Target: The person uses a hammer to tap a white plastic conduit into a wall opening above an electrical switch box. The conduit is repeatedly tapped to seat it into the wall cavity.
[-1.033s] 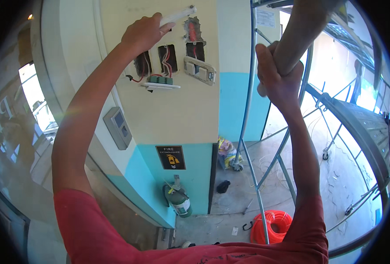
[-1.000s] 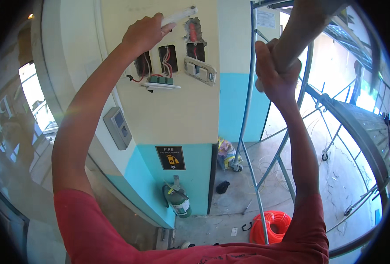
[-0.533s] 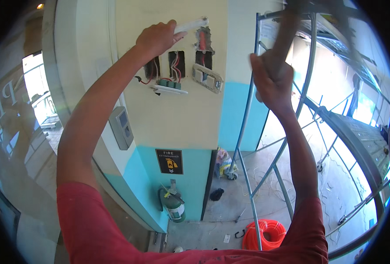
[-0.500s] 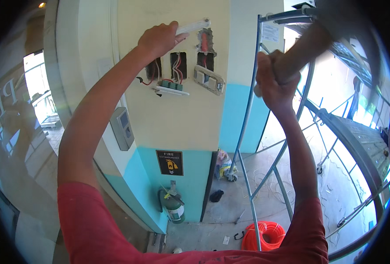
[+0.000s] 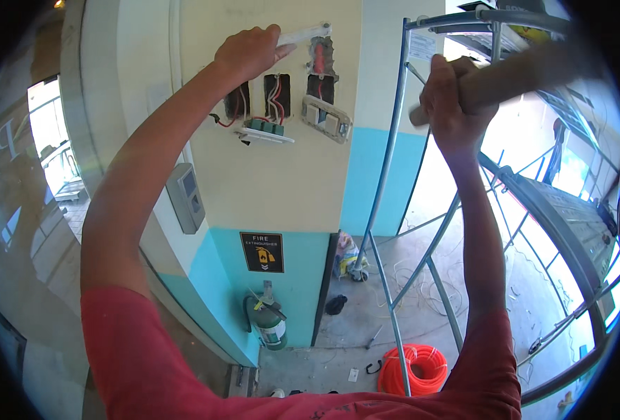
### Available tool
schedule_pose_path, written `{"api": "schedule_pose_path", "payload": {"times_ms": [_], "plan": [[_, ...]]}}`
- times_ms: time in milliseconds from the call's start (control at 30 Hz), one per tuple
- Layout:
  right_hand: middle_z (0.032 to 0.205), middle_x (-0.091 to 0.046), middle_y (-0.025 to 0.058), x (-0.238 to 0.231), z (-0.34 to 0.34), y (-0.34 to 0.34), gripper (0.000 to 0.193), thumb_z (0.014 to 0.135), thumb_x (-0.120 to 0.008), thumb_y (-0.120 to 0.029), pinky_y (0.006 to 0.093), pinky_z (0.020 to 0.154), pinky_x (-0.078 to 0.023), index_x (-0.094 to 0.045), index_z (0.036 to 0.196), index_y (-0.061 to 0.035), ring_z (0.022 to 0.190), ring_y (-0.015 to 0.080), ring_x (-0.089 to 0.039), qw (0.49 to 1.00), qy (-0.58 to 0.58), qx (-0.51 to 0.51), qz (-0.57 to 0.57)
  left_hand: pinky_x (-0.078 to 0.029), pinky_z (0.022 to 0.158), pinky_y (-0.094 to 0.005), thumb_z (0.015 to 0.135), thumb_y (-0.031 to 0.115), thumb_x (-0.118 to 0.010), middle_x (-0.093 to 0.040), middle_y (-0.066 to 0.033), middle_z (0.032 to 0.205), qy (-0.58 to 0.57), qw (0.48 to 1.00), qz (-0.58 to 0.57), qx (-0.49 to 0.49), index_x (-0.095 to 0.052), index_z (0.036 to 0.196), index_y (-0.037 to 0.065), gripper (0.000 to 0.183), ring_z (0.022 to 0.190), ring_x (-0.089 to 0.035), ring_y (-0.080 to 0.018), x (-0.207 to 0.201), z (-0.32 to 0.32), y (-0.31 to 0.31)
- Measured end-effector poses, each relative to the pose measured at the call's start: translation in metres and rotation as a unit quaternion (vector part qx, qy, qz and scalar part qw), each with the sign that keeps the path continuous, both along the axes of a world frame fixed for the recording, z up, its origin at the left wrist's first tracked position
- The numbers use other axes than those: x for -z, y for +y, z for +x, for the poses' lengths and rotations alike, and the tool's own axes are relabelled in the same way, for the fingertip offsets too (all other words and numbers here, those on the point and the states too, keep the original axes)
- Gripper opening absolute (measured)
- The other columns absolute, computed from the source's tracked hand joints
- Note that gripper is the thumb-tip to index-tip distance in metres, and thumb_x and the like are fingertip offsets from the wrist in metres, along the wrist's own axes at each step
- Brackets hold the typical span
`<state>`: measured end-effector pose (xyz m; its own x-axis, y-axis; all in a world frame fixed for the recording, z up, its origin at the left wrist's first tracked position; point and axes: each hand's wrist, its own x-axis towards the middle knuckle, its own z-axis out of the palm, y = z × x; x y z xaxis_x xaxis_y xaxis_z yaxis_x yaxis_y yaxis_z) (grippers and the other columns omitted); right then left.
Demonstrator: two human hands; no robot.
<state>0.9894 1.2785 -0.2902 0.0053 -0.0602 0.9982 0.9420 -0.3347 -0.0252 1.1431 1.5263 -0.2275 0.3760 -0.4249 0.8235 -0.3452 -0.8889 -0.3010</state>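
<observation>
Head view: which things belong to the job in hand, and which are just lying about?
Likely in the job:
whitish bar, in left hand
thick-handled tool, in right hand
chipped hole, below that bar

Apparently lying about:
orange coil
black bundle

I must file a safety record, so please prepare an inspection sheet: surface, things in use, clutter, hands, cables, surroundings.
Surface: cream-painted wall, turquoise lower down, with open dark boxes and a ragged grey hole.
Things in use: slim white bar, one end above the hole; thick brownish tool handle, far end blurred.
Clutter: bright orange coiled tubing and small black lump on the grey floor.
Hands: left hand grips the bar; right hand grips the handle, apart from the wall.
Cables: red and white wires at the boxes; thin pale wires on the floor.
Surroundings: metal-tube scaffold; green cylindrical extinguisher below a black rectangular sign.
</observation>
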Motion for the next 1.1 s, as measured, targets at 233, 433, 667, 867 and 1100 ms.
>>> {"api": "schedule_pose_path", "payload": {"times_ms": [233,433,667,867,1100], "plan": [[0.054,-0.051,0.0021,0.026,0.06,-0.012,0.031,0.087,-0.061,-0.027,0.0283,0.04,-0.041,-0.055,0.072,-0.0002,0.043,0.0113,-0.047,0.882,0.44,0.162,-0.043,-0.053,0.062,-0.0438,0.092,0.05,-0.045,-0.063,-0.0167,0.077,0.02,1.0,0.003,-0.014,-0.052,0.096,0.003,0.048,0.07,-0.064,-0.0329,0.0,0.008,-0.005],[0.051,-0.048,-0.0028,0.001,0.004,-0.012,0.032,0.088,-0.064,-0.028,0.0238,0.038,-0.038,-0.052,0.068,-0.0067,0.04,0.0061,-0.045,0.995,0.075,0.038,-0.053,-0.053,0.063,-0.0434,0.092,0.051,-0.044,-0.064,-0.0177,0.079,0.024,1.0,0.002,-0.01,-0.054,0.098,0.001,0.051,0.073,-0.065,-0.0325,0.001,0.0,-0.002],[0.053,-0.048,-0.0007,0.033,0.077,-0.008,0.032,0.089,-0.06,-0.026,0.0286,0.039,-0.039,-0.053,0.067,-0.004,0.041,0.0111,-0.045,0.868,0.447,0.205,-0.065,-0.053,0.064,-0.0447,0.092,0.051,-0.045,-0.065,-0.0183,0.079,-0.047,0.999,0.013,0.017,-0.055,0.098,0.001,0.051,0.074,-0.065,-0.0337,-0.003,0.013,0.006],[0.051,-0.049,-0.001,0.018,0.018,-0.01,0.034,0.086,-0.066,-0.031,0.0244,0.039,-0.037,-0.055,0.067,-0.0051,0.042,0.0067,-0.046,0.952,0.264,0.152,-0.029,-0.053,0.065,-0.0452,0.092,0.051,-0.045,-0.065,-0.0184,0.079,0.016,1.0,0.012,-0.003,-0.055,0.098,0.001,0.051,0.075,-0.065,-0.0332,-0.001,0.004,-0.003],[0.053,-0.051,0.0004,0.039,0.097,-0.037,0.029,0.087,-0.06,-0.022,0.0284,0.042,-0.04,-0.053,0.065,-0.0038,0.043,0.0101,-0.049,0.97,0.129,0.194,-0.076,-0.054,0.066,-0.0442,0.092,0.051,-0.045,-0.064,-0.0175,0.08,-0.046,0.998,0.035,0.016,-0.055,0.098,0.001,0.051,0.075,-0.065,-0.032,-0.009,0.007,-0.016]]}}
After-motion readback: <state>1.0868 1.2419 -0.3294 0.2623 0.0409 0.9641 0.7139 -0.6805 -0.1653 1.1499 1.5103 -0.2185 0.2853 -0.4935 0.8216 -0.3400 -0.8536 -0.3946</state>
